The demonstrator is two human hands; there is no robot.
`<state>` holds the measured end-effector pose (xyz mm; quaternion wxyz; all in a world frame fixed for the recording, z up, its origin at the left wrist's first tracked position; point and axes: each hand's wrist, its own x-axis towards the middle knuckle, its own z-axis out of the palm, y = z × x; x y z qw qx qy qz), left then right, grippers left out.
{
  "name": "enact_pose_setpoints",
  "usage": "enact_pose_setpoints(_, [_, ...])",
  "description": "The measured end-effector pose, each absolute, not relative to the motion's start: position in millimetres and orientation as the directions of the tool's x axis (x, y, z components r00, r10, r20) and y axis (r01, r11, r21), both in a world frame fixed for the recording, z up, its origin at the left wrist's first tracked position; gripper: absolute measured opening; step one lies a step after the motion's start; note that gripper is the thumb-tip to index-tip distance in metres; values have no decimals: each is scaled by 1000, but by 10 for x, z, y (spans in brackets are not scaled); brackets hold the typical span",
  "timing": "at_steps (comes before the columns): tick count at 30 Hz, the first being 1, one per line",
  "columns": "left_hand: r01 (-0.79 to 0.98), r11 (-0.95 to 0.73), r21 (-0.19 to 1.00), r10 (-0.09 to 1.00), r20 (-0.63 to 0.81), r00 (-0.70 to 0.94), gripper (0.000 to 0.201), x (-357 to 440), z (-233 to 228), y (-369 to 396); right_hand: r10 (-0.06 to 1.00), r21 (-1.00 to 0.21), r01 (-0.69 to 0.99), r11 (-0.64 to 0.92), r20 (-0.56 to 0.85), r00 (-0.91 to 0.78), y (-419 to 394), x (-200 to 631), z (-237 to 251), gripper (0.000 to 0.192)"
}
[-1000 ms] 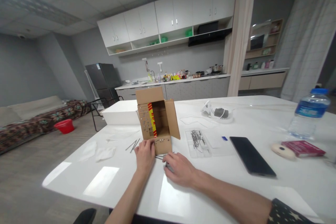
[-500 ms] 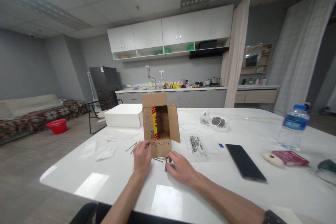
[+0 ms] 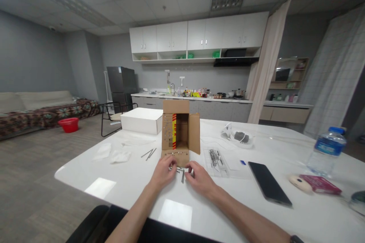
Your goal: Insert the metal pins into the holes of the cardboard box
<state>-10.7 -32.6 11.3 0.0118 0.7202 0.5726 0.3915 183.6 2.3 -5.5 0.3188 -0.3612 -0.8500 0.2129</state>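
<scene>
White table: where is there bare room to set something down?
One bare patch of the white table lies in front of the tissues, left of the left forearm; another, between the phone and right forearm. Crowded: before the carton, where metal rods lie between left hand and right hand.

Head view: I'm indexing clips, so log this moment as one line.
left hand: by slim grey metal rods, grip unclear | right hand: beside one rod, grip unclear | beyond: open brown cardboard box
</scene>
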Motion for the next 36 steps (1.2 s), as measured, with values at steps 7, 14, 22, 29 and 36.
enact_pose_setpoints(7, [872, -329, 363, 861, 495, 118, 18, -73, 92, -336, 728, -519, 520, 678, 378, -572, -8, 1819, -25, 13])
enact_pose_setpoints(14, [894, -334, 298, 859, 486, 159, 15, -78, 51, -313, 738, -505, 548, 667, 348, -577, -34, 1827, 1, 14])
enact_pose_setpoints(22, [903, -170, 396, 848, 525, -70, 16, -103, 41, -256, 723, -488, 541, 685, 362, -588, -31, 1847, -15, 18])
enact_pose_setpoints(29, [876, 72, 476, 803, 494, -334, 24, -153, 54, -221, 708, -504, 505, 700, 401, -581, -9, 1826, -55, 19])
enact_pose_setpoints(36, [897, 124, 425, 766, 533, -359, 26, -146, 33, -202, 710, -508, 506, 697, 394, -583, 3, 1835, -56, 20])
